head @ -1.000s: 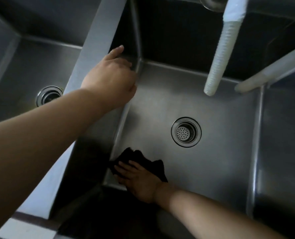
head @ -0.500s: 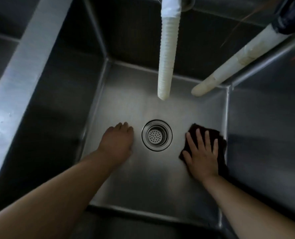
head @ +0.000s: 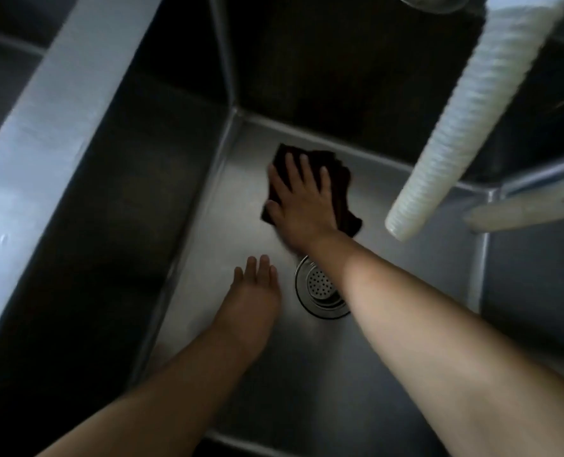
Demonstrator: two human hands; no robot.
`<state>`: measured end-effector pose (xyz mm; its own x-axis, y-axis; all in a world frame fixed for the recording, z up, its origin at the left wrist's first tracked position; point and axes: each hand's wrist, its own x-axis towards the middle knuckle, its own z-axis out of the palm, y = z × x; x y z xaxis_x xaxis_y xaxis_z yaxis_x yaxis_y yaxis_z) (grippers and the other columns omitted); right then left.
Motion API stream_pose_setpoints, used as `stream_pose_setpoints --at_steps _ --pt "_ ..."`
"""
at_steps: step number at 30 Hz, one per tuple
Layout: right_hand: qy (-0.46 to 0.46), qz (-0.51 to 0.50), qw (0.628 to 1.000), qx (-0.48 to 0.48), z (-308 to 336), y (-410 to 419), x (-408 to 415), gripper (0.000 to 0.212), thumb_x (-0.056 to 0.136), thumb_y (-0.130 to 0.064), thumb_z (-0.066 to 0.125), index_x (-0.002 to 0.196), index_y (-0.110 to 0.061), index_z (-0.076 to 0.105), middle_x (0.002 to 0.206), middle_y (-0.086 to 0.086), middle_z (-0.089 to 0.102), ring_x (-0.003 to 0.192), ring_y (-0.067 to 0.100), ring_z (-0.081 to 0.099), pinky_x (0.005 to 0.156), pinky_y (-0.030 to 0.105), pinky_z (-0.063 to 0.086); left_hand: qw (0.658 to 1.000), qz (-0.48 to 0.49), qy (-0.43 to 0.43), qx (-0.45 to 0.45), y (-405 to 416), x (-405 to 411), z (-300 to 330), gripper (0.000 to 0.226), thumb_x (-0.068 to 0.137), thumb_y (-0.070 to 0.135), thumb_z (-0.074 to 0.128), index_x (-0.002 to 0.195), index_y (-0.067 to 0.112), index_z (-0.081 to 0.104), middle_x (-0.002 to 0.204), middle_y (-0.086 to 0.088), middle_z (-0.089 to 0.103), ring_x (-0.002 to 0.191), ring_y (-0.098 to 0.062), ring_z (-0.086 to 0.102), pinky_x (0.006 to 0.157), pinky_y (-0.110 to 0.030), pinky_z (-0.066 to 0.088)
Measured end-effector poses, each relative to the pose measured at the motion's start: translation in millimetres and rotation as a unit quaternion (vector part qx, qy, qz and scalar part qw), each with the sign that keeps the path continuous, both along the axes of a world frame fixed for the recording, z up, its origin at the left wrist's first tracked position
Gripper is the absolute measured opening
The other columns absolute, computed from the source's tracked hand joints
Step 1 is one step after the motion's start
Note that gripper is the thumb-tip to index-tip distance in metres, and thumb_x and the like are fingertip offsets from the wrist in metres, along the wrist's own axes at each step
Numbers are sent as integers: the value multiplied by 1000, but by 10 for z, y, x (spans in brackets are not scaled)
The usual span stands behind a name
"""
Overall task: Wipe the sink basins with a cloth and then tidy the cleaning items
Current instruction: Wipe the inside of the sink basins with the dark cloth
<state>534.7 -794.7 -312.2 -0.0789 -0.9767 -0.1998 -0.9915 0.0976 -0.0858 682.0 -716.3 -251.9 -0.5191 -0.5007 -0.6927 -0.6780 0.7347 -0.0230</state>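
Observation:
I look down into a deep steel sink basin point(head: 208, 225). A dark cloth point(head: 341, 179) lies flat on the basin floor near the far left corner. My right hand point(head: 298, 199) presses on it with fingers spread and straight. My left hand point(head: 256, 288) rests flat on the basin floor just left of the round drain strainer point(head: 320, 291), fingers straight, holding nothing. My right forearm crosses over the right part of the drain.
A white ribbed hose point(head: 455, 136) hangs down over the basin's right side, and a second pale pipe point(head: 521, 209) juts in from the right. A broad steel divider point(head: 53, 120) separates this basin from another on the left. A third basin wall stands at the right.
My right hand has slid the cloth from the right of the drain to the far left area of the basin floor. My left hand stays beside the drain.

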Motion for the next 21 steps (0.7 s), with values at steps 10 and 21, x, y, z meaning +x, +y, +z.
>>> stream_pose_setpoints --at_steps 10,21 --pt "-2 110 994 -24 101 -445 -116 60 96 -50 33 151 -31 17 159 0 9 146 17 -1 116 36 -7 1000 3 -15 12 -34 -45 14 67 98 9 40 145 -9 -3 153 -32 -7 142 -47 3 115 -53 11" --pt "95 -145 985 23 183 945 -1806 71 87 -53 17 150 -22 20 157 8 17 144 29 10 116 48 1 999 -18 -29 -8 -7 -54 17 67 97 11 42 146 -7 0 154 -31 -3 142 -44 8 115 -51 15"
